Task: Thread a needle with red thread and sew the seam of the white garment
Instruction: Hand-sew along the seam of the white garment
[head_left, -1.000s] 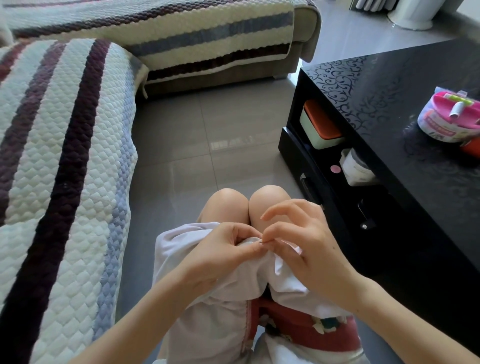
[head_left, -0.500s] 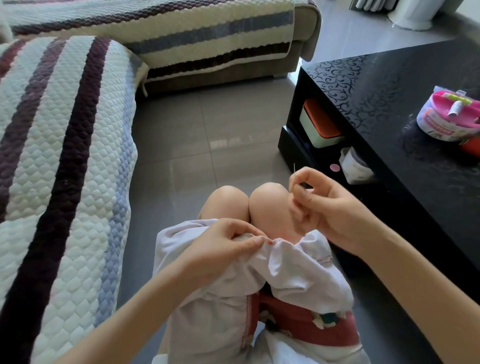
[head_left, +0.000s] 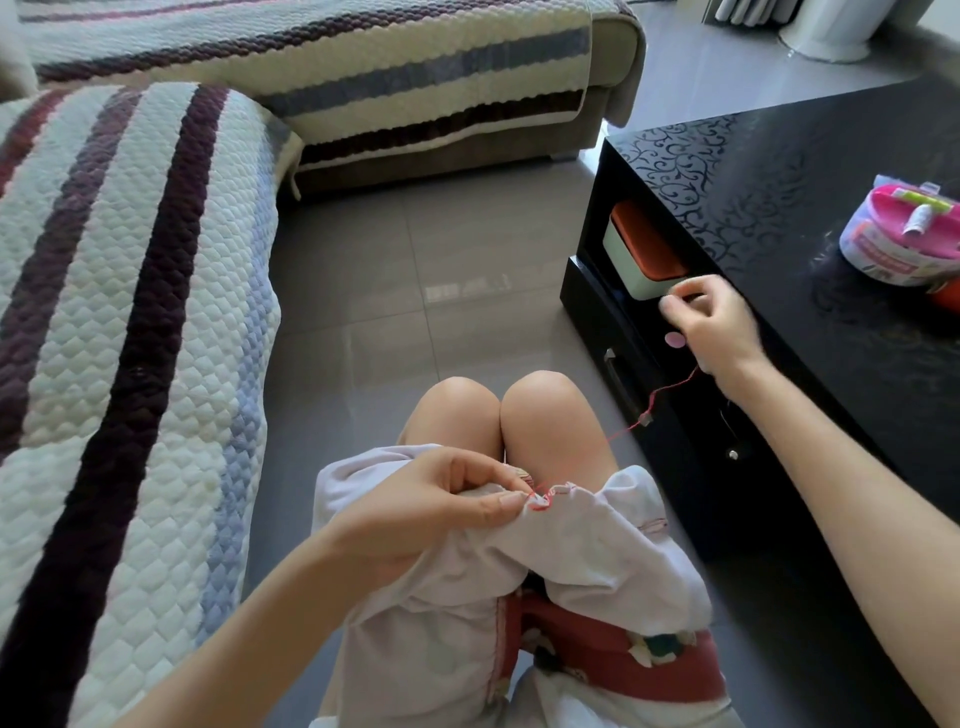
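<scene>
- Pinching the puckered edge of the white garment (head_left: 597, 545) between thumb and forefinger, the left hand (head_left: 431, 512) holds it up just above the lap, with its other fingers curled behind the cloth.
- The seam (head_left: 553, 491) sits right at those fingertips and shows a short run of red stitches along the gathered edge.
- The garment is draped over the person's thighs, just short of the bare knees (head_left: 498, 410), and a red patterned cloth (head_left: 613, 660) shows beneath it.
- The right hand (head_left: 719, 325) is raised up and out to the right, well apart from the left hand, in front of the table's edge.
- Its fingers are curled in, with the tips of thumb and forefinger closed together.
- The red thread (head_left: 652, 408) runs from the seam, past the right knee, up to the underside of the right hand, which grips its far end; the line is slightly wavy.
- The needle is too small to make out at the fingertips.
- The black table (head_left: 831, 171) stands on the right, with a scroll pattern on its glossy top.
- A round pink sewing box (head_left: 883, 249) sits near the table's right side.
- An orange-lidded box (head_left: 644, 254) rests on the table's lower shelf, just beyond the right hand.
- A striped quilted sofa cover (head_left: 130, 312) fills the left side, and grey floor tiles (head_left: 415, 291) lie between it and the table.
</scene>
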